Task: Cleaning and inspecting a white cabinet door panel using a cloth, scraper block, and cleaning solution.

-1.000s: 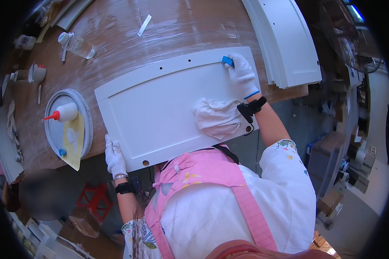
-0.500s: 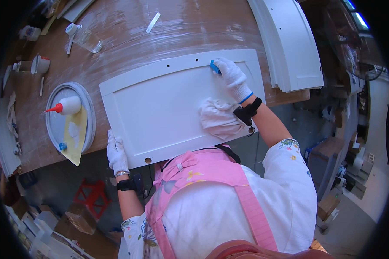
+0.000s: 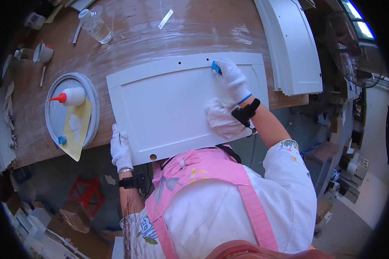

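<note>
Panel door (image 3: 173, 108), white, lies flat on the brown workbench (image 3: 129, 47) in the head view; keep the gloved left hand (image 3: 120, 149) clamped on its near edge while the right hand (image 3: 232, 79), pinching a small blue pad (image 3: 215, 67), presses evenly along the top rail.

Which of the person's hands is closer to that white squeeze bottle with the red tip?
The left. The left hand grips the white panel's near edge, just right of the round tray holding the squeeze bottle. The right hand is far across the panel.
</note>
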`<state>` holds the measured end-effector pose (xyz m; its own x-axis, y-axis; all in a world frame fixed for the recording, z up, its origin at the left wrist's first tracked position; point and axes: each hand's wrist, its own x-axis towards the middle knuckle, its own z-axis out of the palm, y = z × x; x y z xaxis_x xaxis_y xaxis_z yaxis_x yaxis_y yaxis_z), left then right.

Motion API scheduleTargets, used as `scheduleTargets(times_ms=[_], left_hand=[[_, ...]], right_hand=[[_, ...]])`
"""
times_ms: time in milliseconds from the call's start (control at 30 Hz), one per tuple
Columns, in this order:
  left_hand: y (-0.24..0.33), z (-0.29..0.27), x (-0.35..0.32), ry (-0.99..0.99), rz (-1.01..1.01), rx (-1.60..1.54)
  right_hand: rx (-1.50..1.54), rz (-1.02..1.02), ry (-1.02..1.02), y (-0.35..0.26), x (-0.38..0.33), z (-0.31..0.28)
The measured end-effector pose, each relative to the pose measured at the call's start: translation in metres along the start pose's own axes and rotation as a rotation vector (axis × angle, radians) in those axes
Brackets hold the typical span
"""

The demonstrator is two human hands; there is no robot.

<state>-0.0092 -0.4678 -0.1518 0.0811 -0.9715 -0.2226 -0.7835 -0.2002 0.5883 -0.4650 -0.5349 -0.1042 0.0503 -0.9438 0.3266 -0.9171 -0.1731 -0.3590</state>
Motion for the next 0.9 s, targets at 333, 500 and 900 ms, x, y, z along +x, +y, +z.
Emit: scheduleTargets(times_ms=[333,500,900], left_hand=[[-0.003,-0.001,0.002,-0.052,-0.008,-0.041],[0.001,-0.005,0.004,-0.078,0.032,-0.009],[-0.006,-0.012,0.010,-0.151,0.095,-0.108]], right_hand=[[-0.046,0.014,-0.041,-0.033,0.005,0.016],[0.087,-0.005,-0.122,-0.060,0.019,0.038],[0.021,0.058,-0.005,-0.093,0.021,0.060]])
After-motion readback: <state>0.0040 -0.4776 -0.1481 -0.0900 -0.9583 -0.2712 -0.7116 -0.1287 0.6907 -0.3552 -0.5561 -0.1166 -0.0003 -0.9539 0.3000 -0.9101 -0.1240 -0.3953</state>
